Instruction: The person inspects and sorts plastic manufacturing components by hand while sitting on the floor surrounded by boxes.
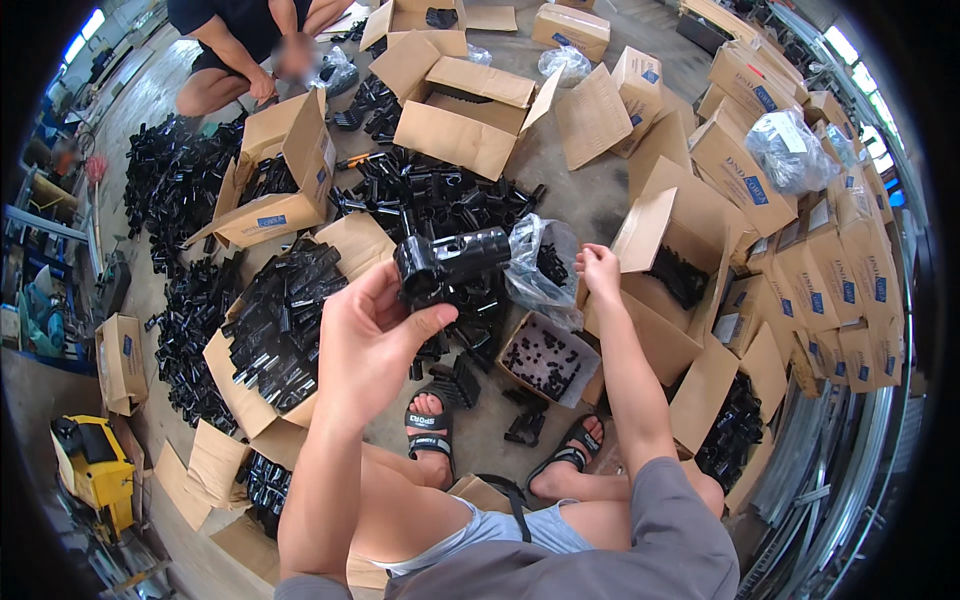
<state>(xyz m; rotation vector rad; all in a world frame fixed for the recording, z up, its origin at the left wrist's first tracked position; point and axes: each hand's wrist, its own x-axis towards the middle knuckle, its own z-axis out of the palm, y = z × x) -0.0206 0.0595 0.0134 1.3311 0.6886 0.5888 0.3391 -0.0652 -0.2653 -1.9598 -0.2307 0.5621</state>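
My left hand (pixel 365 340) is closed on a glossy black tube fitting (pixel 468 254), a short pipe with a round collar at its left end. It is held up in front of me, over a heap of similar black parts. My right hand (pixel 599 270) is at the right edge of a clear plastic bag (pixel 530 296) with small black pieces inside. Its fingers are pressed together, and what they hold, if anything, is too small to make out. Below the bag stands a small carton (pixel 592 384) with small black pieces scattered over its pale inside.
Open cartons of black parts stand around me, one (pixel 655 225) beside my right hand. Heaps of black fittings (pixel 185 180) cover the floor at left. Stacked cartons (pixel 820 280) and long metal profiles (pixel 800 520) lie right. Another person (pixel 235 50) crouches at far left.
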